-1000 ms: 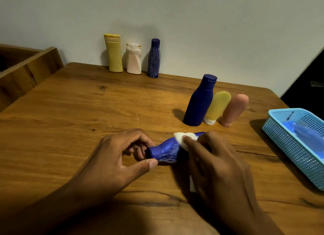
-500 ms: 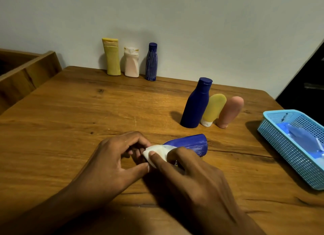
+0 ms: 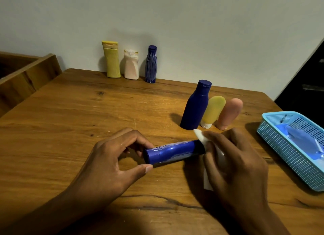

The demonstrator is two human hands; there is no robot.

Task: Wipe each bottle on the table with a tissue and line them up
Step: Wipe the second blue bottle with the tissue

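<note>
A glossy dark-blue plastic bottle streaked with pale smears [image 3: 173,153] lies on its side near the front of the warm, knotted-grain wooden counter [image 3: 73,122], its cap end pointing left. The left hand [image 3: 112,166] pinches that cap end between curled fingers [image 3: 140,140] and thumb. The right hand [image 3: 235,166] grips a soft white folded tissue [image 3: 200,135] against the bottle's base, its fingers curled over the paper; a corner of tissue pokes out above and another strip shows below the palm.

Behind the lying bottle, three more containers stand close together: a tall smooth navy plastic bottle with a flip cap [image 3: 196,107], a rounded matte yellow tube standing on its white cap [image 3: 213,112], and a rounded salmon-pink tube [image 3: 229,114], each just beside the next. At the counter's far edge, against the wall, a row of three stands: a flat yellow tube-shaped bottle [image 3: 111,59], a squat cream-white bottle [image 3: 131,64] and a slim blue bottle with pale vertical streaks [image 3: 151,64].

To the right, a light-blue perforated plastic basket [image 3: 273,138] holds what may be a blue plastic packet, though it is blurred. The wall [image 3: 192,24] is plain, pale grey-green plaster. A wooden ledge [image 3: 26,73] sits off the counter's left side.
</note>
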